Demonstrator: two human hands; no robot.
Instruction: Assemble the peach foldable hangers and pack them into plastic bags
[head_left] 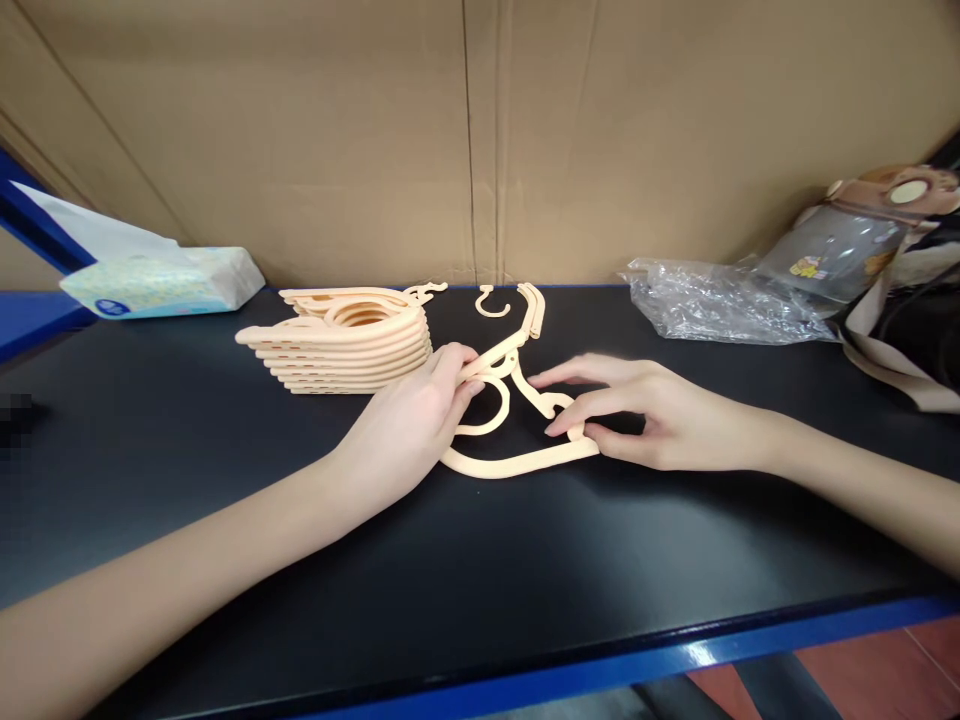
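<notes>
While the left hand [424, 410] clamps its fingers on a peach hanger [517, 464] midway between the tabletop's [480, 580] near and far edges, right hand [664, 412] at its right end, fingers apart, stacked hangers [337, 362] leftward, nearer the far edge.

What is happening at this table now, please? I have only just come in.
A person is handling a peach-coloured hanger with both bare hands above the black table. The left hand grips it between thumb and fingers, while the right hand has its fingers spread around its right end; how firmly is unclear. A stack of similar pieces sits behind the left hand, and a separate hook lies near the cardboard.
</notes>
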